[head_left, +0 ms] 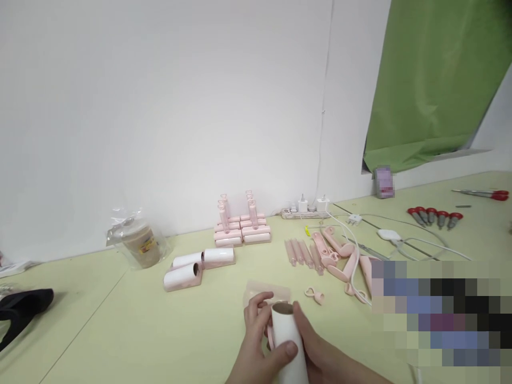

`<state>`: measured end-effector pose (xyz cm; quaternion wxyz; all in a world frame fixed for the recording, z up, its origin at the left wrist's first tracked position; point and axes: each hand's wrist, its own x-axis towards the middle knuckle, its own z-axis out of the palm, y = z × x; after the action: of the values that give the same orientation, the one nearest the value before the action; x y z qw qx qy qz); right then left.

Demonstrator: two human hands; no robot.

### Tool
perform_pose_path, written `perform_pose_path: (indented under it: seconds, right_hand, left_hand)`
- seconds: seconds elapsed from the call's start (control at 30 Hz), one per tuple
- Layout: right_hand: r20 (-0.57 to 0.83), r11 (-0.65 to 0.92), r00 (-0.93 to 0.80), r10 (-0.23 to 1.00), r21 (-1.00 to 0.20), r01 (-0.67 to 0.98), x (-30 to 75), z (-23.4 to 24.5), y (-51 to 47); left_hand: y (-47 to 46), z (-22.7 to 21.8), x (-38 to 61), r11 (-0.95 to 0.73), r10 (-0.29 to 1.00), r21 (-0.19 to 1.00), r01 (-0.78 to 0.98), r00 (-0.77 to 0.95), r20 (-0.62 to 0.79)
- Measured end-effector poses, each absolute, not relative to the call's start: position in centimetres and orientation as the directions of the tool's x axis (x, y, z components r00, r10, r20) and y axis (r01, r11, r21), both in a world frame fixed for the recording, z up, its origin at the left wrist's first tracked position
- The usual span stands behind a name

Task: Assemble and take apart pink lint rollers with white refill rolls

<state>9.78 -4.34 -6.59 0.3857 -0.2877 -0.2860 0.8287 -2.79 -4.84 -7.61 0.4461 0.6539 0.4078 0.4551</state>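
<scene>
A white paper roll with a hollow cardboard core [285,326] stands tilted between my two hands, low in the middle of the head view. My left hand [256,333] is closed round its left side, thumb across the front, with a sliver of a pink part showing behind the thumb. From the right, my right hand [314,338] grips the roll, its fingers mostly hidden behind it. Just beyond my left fingers lies a clear pinkish plastic piece [276,292]. A small pink heart-loop piece [316,295] rests to the right of it.
Several white rolls in pink holders [182,276] lie left. Behind are stacked pink rollers [256,233]. Pink handles [340,272], clear pink tubes [302,252], a power strip [306,214] and white cables [354,277] lie right. Red-handled bits [431,216] and a bagged tub [141,245] sit farther out.
</scene>
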Motion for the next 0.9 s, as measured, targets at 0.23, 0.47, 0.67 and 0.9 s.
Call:
perform_pose_path:
  seconds: [0.23, 0.47, 0.67, 0.9]
  right_hand:
    - [0.014, -0.07, -0.195, 0.981, -0.906, -0.418, 12.2, -5.2, -2.3]
    - [0.294, 0.323, -0.361, 0.885, -0.946, 0.022, 12.4, -5.5, -3.4]
    - [0.308, 0.46, -0.482, 0.82, -0.856, 0.235, 13.2, -5.9, -3.7]
    - [0.1, 0.273, -0.629, 0.771, -0.944, 0.184, 13.7, -3.1, -4.7]
  left_hand:
    - [-5.1, -7.4, -4.1, -0.204, 0.946, 0.956, -0.212, 0.207, 0.248]
    - [-4.7, -9.2, -3.2, 0.145, 0.927, 0.947, -0.287, 0.373, -0.029]
    - [-4.4, -9.1, -3.6, 0.09, 0.947, 0.946, -0.311, 0.322, 0.016]
    - [-4.7, -8.7, -4.1, 0.107, 0.934, 0.965, -0.239, 0.357, -0.014]
